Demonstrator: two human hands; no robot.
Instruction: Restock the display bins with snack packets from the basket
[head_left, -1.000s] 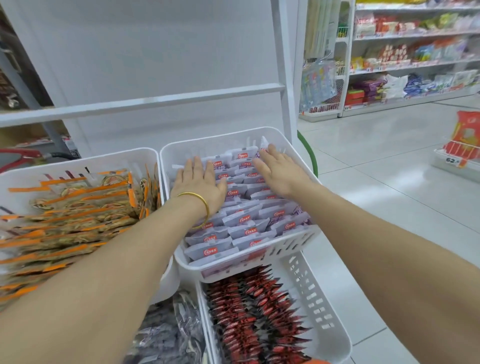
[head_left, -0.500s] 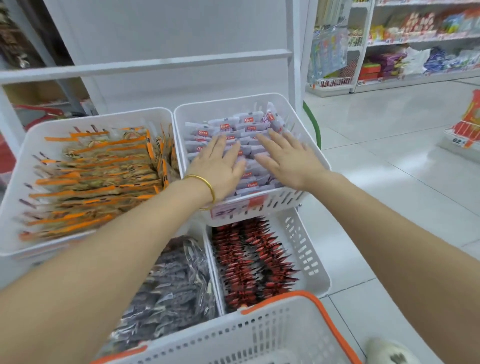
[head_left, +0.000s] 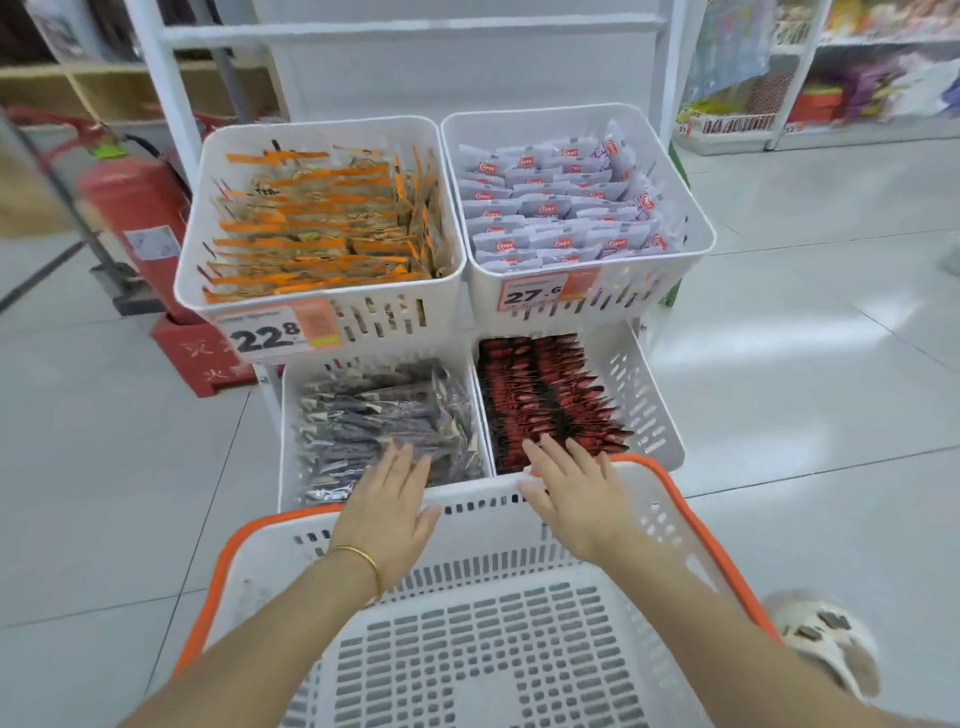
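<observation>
Reaching over the far rim of the orange-edged basket (head_left: 675, 493), the left hand (head_left: 387, 512) lies flat, fingers straight and slightly apart, tips over the grey packets (head_left: 374, 415) in the lower left bin (head_left: 289, 405). The right hand (head_left: 574, 496) is likewise flat and holds nothing, its tips at the red packets (head_left: 545, 395) in the lower right bin (head_left: 644, 405). Two upper bins hold orange packets (head_left: 311, 228) and white packets (head_left: 556, 208).
</observation>
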